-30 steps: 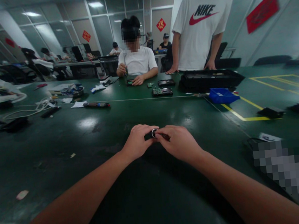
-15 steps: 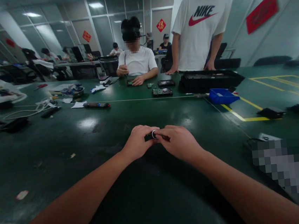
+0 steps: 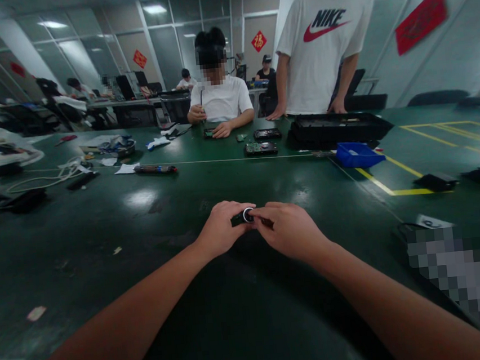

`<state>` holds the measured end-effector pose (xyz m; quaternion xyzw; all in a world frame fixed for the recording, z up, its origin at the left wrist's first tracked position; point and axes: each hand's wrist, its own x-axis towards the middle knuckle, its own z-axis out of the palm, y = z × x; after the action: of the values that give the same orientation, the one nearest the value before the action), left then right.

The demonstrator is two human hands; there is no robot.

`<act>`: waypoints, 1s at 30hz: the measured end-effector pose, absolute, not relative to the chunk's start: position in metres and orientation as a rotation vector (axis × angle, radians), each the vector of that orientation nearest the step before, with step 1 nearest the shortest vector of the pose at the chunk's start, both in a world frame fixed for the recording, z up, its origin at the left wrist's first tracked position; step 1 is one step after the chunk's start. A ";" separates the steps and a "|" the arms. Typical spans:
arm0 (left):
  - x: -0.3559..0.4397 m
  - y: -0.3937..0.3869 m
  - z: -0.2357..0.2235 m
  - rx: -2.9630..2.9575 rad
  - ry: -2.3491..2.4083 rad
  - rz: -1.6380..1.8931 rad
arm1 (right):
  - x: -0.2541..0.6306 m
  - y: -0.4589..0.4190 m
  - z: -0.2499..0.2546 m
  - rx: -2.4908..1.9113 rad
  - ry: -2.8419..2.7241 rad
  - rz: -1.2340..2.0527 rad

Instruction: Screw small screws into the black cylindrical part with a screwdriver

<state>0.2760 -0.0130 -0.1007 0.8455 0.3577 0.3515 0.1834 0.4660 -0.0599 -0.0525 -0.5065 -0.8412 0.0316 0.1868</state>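
Observation:
In the head view, a small dark device with a bright white ring on its face is held just above the green table. My left hand is closed around its left end, thumb below and fingers above. The fingers of my right hand are closed at its right side, with the fingertips against the ring. Much of the device is hidden by my fingers, and its exact kind cannot be made out.
On the green table ahead lie an electric screwdriver, opened devices with circuit boards, a blue bin and a long black tray. A person sits opposite; another stands beside them.
The white ring shows more fully now, as the device has turned slightly and my right fingertips have shifted a little on it. Both hands stay in the same place.

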 end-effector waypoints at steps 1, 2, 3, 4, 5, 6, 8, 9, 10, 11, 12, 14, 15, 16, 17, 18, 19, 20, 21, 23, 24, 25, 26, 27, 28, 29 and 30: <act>0.276 -0.013 -0.100 2.390 1.003 0.987 | 0.466 -0.060 -0.052 -1.432 -2.367 0.090; 0.276 -0.013 -0.100 2.394 0.999 0.983 | 0.466 -0.060 -0.052 -1.429 -2.369 0.093; 0.276 -0.013 -0.100 2.393 0.999 0.978 | 0.466 -0.061 -0.052 -1.416 -2.369 0.102; 0.276 -0.013 -0.099 2.388 1.005 0.975 | 0.466 -0.061 -0.051 -1.397 -2.357 0.121; 0.277 -0.013 -0.099 2.380 1.014 0.971 | 0.466 -0.062 -0.050 -1.379 -2.325 0.150; 0.277 -0.013 -0.099 2.371 1.026 0.969 | 0.466 -0.063 -0.049 -1.364 -2.276 0.182; 0.276 -0.014 -0.098 2.350 1.050 0.976 | 0.467 -0.064 -0.047 -1.334 -2.153 0.234; 0.276 -0.014 -0.098 2.344 1.059 0.979 | 0.469 -0.064 -0.046 -1.318 -2.096 0.245; 0.276 -0.014 -0.098 2.340 1.067 0.983 | 0.470 -0.063 -0.045 -1.294 -2.049 0.243; 0.275 -0.014 -0.098 2.336 1.074 0.988 | 0.472 -0.062 -0.045 -1.266 -2.015 0.229; 0.275 -0.014 -0.098 2.334 1.079 0.990 | 0.473 -0.061 -0.044 -1.237 -1.986 0.204; 0.274 -0.013 -0.099 2.330 1.090 1.003 | 0.476 -0.059 -0.043 -1.199 -1.932 0.118; 0.273 -0.013 -0.099 2.324 1.097 1.012 | 0.477 -0.059 -0.041 -1.196 -1.905 0.065; 0.273 -0.012 -0.099 2.318 1.103 1.013 | 0.478 -0.060 -0.040 -1.204 -1.875 0.022; 0.272 -0.012 -0.099 2.307 1.117 1.018 | 0.479 -0.061 -0.038 -1.215 -1.840 -0.004; 0.272 -0.012 -0.099 2.295 1.128 1.022 | 0.479 -0.063 -0.037 -1.221 -1.802 -0.010; 0.271 -0.012 -0.099 2.283 1.138 1.025 | 0.479 -0.065 -0.036 -1.216 -1.765 0.007; 0.271 -0.012 -0.099 2.275 1.143 1.028 | 0.479 -0.067 -0.036 -1.198 -1.736 0.040; 0.271 -0.011 -0.099 2.268 1.146 1.028 | 0.479 -0.069 -0.036 -1.174 -1.715 0.078; 0.271 -0.011 -0.098 2.259 1.146 1.027 | 0.479 -0.071 -0.039 -1.129 -1.703 0.145; 0.271 -0.011 -0.098 2.256 1.145 1.026 | 0.479 -0.071 -0.041 -1.117 -1.710 0.170; 0.271 -0.011 -0.098 2.253 1.145 1.026 | 0.478 -0.071 -0.043 -1.111 -1.721 0.187; 0.271 -0.011 -0.098 2.250 1.143 1.026 | 0.478 -0.070 -0.045 -1.110 -1.734 0.197; 0.271 -0.011 -0.098 2.246 1.143 1.030 | 0.478 -0.069 -0.047 -1.113 -1.747 0.203; 0.271 -0.011 -0.098 2.241 1.141 1.034 | 0.477 -0.068 -0.048 -1.117 -1.763 0.206; 0.271 -0.011 -0.098 2.237 1.139 1.038 | 0.477 -0.068 -0.049 -1.123 -1.782 0.204; 0.271 -0.012 -0.098 2.233 1.137 1.043 | 0.477 -0.067 -0.050 -1.129 -1.800 0.198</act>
<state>0.2712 -0.0115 -0.0985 0.8039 0.4094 0.3756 0.2121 0.4767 -0.0669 -0.0500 -0.4634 -0.7387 0.0812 0.4827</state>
